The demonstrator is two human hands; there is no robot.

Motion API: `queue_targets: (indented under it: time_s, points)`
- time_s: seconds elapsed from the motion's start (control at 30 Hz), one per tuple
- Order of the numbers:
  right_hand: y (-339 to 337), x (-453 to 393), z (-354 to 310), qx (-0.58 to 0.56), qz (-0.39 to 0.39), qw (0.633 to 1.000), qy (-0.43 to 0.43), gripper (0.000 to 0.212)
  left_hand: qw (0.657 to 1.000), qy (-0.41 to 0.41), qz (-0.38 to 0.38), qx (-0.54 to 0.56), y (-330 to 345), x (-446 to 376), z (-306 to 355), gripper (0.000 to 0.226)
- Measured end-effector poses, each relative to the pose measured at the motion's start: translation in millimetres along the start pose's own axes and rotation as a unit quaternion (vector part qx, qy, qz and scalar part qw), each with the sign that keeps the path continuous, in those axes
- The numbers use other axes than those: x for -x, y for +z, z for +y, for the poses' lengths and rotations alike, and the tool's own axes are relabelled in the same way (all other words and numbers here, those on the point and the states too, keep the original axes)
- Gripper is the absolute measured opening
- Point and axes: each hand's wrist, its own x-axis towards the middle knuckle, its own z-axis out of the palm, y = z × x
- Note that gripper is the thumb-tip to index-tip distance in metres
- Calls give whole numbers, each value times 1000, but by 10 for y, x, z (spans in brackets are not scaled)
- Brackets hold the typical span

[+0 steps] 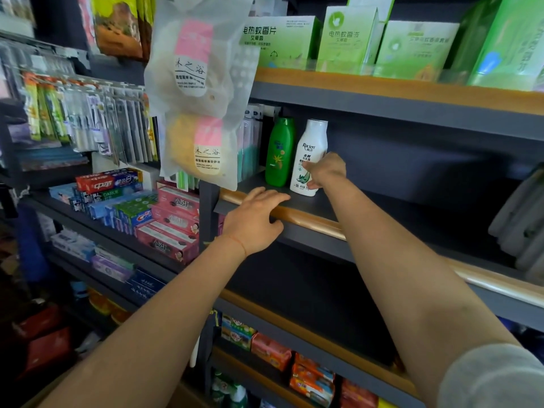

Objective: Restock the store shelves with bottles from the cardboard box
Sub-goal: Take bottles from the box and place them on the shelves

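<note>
Up at the middle shelf point(323, 207), two bottles stand upright side by side near its left end: a green bottle point(279, 151) at the 9 o'clock side and a white bottle point(310, 157) just beside it at 3 o'clock. Whether the two touch is hard to tell. The right hand point(325, 172) reaches in from 5 o'clock and holds the white bottle low on its right side, its grip curled round the body with the thumb across the front of the label. The bottle's base sits on the dark shelf board.

The left hand point(253, 222) rests on the wooden front rail point(312, 220) of the same shelf, at about 7 o'clock from the bottles; its grip is spread and relaxed, fingers draped over the rail, holding nothing. A thin red string circles that wrist.

To the 3 o'clock side of the white bottle the board shows dark and bare. On the shelf above, at 12 o'clock, stand green cartons point(350, 39) with printed text. Two frosted hanging bags point(197, 92) with pink labels dangle at 10 o'clock, in front of the shelf post. Farther toward 9 o'clock, toothpaste boxes point(138, 201) are stacked on a lower shelf, with toothbrush packs point(88, 122) hanging above them. Down at 6 o'clock, orange and green soap packets point(288, 360) line a low shelf.
</note>
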Motion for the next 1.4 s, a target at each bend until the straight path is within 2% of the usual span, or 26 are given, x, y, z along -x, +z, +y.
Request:
queue_targets:
  time_s: [0.17, 0.23, 0.33, 0.4, 0.47, 0.53, 0.63, 0.73, 0.8, 0.87, 0.93, 0.97, 1.0, 1.07, 1.1, 1.2, 1.4]
  points:
    - [-96, 225, -37, -87, 15, 996, -7, 57, 1000, 10, -13, -4, -15, 4, -3, 59]
    - [-158, 486, -93, -157, 10, 987, -45, 45, 999, 27, -16, -25, 1, 20, -17, 63]
    - [-152, 1057, -136, -259, -30, 957, -130, 20, 994, 82, 65, -31, 81, 231, -88, 66]
    - [-3, 1448, -62, -289, -84, 940, -162, 15, 987, 95, 127, -26, 196, 527, -314, 56]
    - [328, 1801, 132, -302, -152, 929, -153, 13, 990, 17, 139, 9, 417, 955, -749, 43]
    - [867, 2094, 430, -291, -224, 923, -110, 12, 985, -143, 86, 44, 632, 1512, -1284, 32]
    - [1922, 2535, 1061, -214, -335, 917, -5, 13, 925, -373, 21, 69, 901, 2594, -2047, 27]
    - [2871, 3074, 1754, -111, -451, 879, 112, 13, 858, -508, 84, 10, 1086, 3673, -2487, 32]
    - [3368, 3444, 2134, -43, -503, 849, 157, 14, 792, -596, 133, -18, 1149, 4188, -2654, 57]
    - [3788, 3794, 2422, 13, -538, 821, 191, 15, 722, -671, 165, 41, 1232, 4591, -2854, 88]
    - [4172, 4098, 2661, 52, -569, 792, 215, 21, 671, -706, 179, 136, 1344, 4923, -3084, 106]
    - [4354, 4229, 2766, 70, -582, 780, 220, 22, 650, -716, 186, 176, 1386, 5045, -3180, 104]
    - [4517, 4343, 2848, 93, -593, 768, 221, 20, 631, -720, 190, 217, 1400, 5100, -3227, 89]
    - [4811, 4528, 3014, 146, -613, 751, 196, 12, 611, -710, 194, 292, 1443, 5126, -3317, 50]
    - [4945, 4604, 3092, 173, -628, 738, 174, 14, 604, -708, 194, 311, 1473, 5112, -3366, 48]
    - [5274, 4805, 3269, 229, -649, 711, 143, 31, 591, -711, 204, 324, 1530, 5139, -3417, 63]
    - [5664, 5067, 3378, 242, -634, 698, 230, 58, 614, -692, 209, 318, 1490, 5176, -3369, 69]
